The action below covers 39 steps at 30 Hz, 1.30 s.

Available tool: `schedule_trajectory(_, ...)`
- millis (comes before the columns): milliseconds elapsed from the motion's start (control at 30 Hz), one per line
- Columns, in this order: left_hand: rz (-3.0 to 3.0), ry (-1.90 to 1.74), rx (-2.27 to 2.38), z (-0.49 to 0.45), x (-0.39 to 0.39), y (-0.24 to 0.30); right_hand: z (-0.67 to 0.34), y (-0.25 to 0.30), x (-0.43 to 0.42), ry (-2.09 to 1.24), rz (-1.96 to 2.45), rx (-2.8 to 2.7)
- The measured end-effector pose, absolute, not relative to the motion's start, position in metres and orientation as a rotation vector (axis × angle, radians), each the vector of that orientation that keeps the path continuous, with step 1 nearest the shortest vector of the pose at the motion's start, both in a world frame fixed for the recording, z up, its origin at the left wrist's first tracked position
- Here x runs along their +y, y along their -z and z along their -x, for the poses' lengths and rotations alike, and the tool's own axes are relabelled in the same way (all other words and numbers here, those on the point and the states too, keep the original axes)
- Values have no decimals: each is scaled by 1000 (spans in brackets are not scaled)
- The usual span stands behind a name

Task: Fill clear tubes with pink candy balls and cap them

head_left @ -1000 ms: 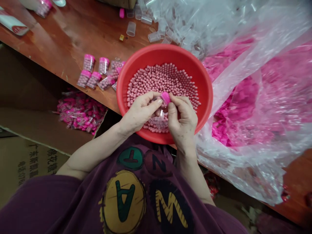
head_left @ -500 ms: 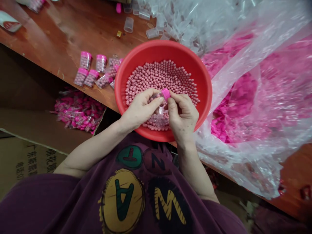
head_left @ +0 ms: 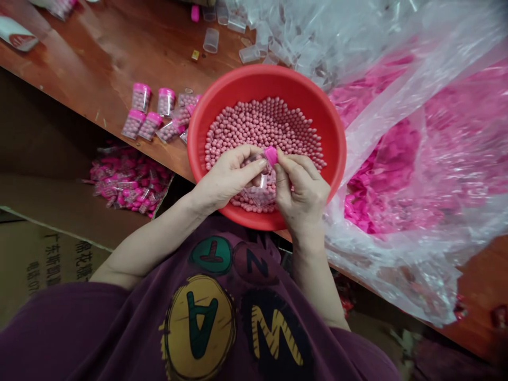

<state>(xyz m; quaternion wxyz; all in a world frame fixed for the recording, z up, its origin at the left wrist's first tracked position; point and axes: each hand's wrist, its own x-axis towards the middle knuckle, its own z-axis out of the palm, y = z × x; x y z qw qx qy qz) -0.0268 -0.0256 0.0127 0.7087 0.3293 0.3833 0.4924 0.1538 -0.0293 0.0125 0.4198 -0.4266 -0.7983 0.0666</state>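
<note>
A red plastic basin (head_left: pixel 265 76) sits at the table's edge, holding a layer of small pink balls (head_left: pixel 264 124). Over it, my left hand (head_left: pixel 228 177) is shut around a small transparent bottle (head_left: pixel 256 168), which is partly hidden by my fingers. My right hand (head_left: pixel 304 198) pinches a bright pink cap (head_left: pixel 270 156) between thumb and forefinger, at the bottle's end. Just below the hands, a transparent plastic packet (head_left: pixel 257 194) lies on the balls. I cannot tell whether the cap is seated on the bottle.
Filled pink-capped bottles (head_left: pixel 141 98) stand on the wooden table (head_left: pixel 91 63) left of the basin. Empty transparent tubes (head_left: pixel 211 40) lie behind it. A large plastic bag of pink caps (head_left: pixel 381 159) spreads right. Below the table edge, a cardboard box (head_left: pixel 59 259) holds pink packets (head_left: pixel 127 180).
My right hand has shifted slightly right, with its fingers still at the pink cap. The view has moved a little since the oldest frame, and the basin has not visibly changed.
</note>
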Motion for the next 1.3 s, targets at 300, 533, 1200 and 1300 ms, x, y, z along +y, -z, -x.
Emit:
schedule_trajectory(300, -771, -1018, 783, 28, -24, -11, -159, -8, -36, -427, 1199, -1833)
schedule_trajectory(533, -757, -1029, 713, 29, -25, -6, -144, -8, -44, -572, 1258, -1599)
schedule_trajectory(1200, -478, -1031, 813, 24, -22, -29, -132, -3, -36, -266, 1180, -1854)
schedule_trajectory(1300, -507, -1051, 887, 23, -23, -27, -135, -6, -35, -299, 1146, -1897)
